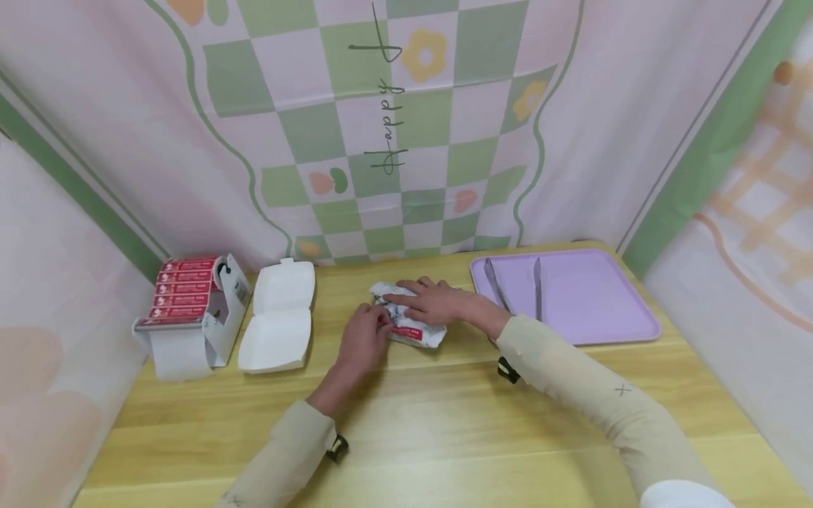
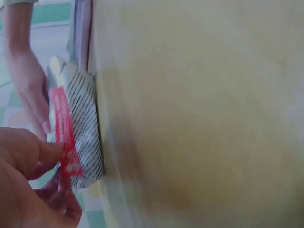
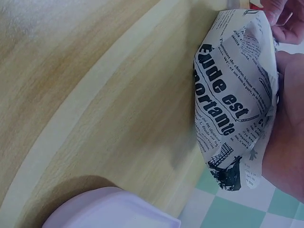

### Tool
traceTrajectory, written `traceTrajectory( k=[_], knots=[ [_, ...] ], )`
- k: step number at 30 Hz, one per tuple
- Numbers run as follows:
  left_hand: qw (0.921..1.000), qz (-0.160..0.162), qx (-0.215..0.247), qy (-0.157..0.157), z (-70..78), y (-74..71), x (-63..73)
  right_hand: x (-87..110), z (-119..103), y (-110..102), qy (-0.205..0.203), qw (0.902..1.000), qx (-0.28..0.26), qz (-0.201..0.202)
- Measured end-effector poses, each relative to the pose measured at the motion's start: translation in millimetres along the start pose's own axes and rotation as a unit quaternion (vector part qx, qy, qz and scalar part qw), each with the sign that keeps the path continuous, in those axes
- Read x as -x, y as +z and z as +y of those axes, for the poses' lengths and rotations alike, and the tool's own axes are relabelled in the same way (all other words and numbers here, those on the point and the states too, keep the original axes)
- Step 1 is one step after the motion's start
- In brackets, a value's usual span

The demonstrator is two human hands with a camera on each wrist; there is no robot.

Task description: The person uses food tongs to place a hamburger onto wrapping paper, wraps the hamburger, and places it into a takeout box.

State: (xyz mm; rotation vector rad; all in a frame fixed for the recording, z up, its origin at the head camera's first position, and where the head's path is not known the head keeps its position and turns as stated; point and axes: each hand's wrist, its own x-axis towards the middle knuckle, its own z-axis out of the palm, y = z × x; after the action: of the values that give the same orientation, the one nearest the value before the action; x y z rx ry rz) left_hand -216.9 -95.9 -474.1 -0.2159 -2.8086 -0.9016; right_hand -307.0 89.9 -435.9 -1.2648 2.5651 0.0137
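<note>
A package wrapped in newsprint-patterned paper (image 3: 228,95) lies on the wooden table in front of the person. Across its near side runs a red label strip (image 2: 61,116) with small white print. At the left end of that strip, the left hand (image 1: 363,340) pinches the label between thumb and fingers, close against the paper. The right hand (image 1: 435,303) rests on top of the package, its fingers stretched out over the paper. What the paper wraps is hidden.
Left of the package, a white clamshell box (image 1: 276,341) lies opened flat. Beside it stands a white dispenser (image 1: 222,331) with red labels (image 1: 184,288) on a roll. At the right, a lilac tray (image 1: 597,296) carries metal tongs (image 1: 538,289). A checked curtain (image 1: 362,134) hangs behind.
</note>
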Motion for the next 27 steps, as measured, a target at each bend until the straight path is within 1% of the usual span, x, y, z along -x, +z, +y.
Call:
traceTrajectory(
  k=[3, 5, 7, 10, 11, 14, 17, 22, 27],
  knots=[
    [0.998, -0.03, 0.056, -0.001, -6.2, -2.2, -1.8, 0.6, 0.2, -0.5, -0.009, 0.9999, 0.001, -0.005],
    [0.9953, -0.051, 0.081, -0.014, -9.4, -2.0, -2.4, 1.0, -0.3, -0.4, -0.019, 0.9998, 0.001, -0.008],
    [0.9934, -0.063, 0.094, -0.021, -11.5, -1.5, -2.2, 2.1, -1.2, -0.7, -0.028, 0.9996, 0.003, -0.008],
    [0.9937, -0.064, 0.09, -0.018, -11.4, -1.3, -1.0, 4.1, -1.9, -0.5, -0.043, 0.9989, 0.017, 0.0],
    [0.9943, -0.063, 0.085, -0.013, -11.0, -1.2, -0.5, 5.1, -2.0, -0.2, -0.048, 0.9986, 0.022, 0.004],
    [0.997, -0.054, 0.054, 0.006, -9.6, 0.1, 0.4, 6.4, -1.8, 1.7, -0.059, 0.9976, 0.036, 0.011],
    [0.9988, -0.041, 0.022, 0.018, -8.0, 2.2, 0.9, 6.3, -1.4, 4.0, -0.062, 0.9974, 0.036, 0.012],
    [0.9995, -0.018, -0.023, 0.008, -4.9, 5.2, -1.6, 4.6, 0.3, 5.8, -0.064, 0.9973, 0.033, 0.012],
    [0.9962, -0.022, -0.084, 0.003, -1.4, 7.1, -5.6, 3.5, 1.8, 5.3, -0.061, 0.9973, 0.039, 0.01]
  ],
)
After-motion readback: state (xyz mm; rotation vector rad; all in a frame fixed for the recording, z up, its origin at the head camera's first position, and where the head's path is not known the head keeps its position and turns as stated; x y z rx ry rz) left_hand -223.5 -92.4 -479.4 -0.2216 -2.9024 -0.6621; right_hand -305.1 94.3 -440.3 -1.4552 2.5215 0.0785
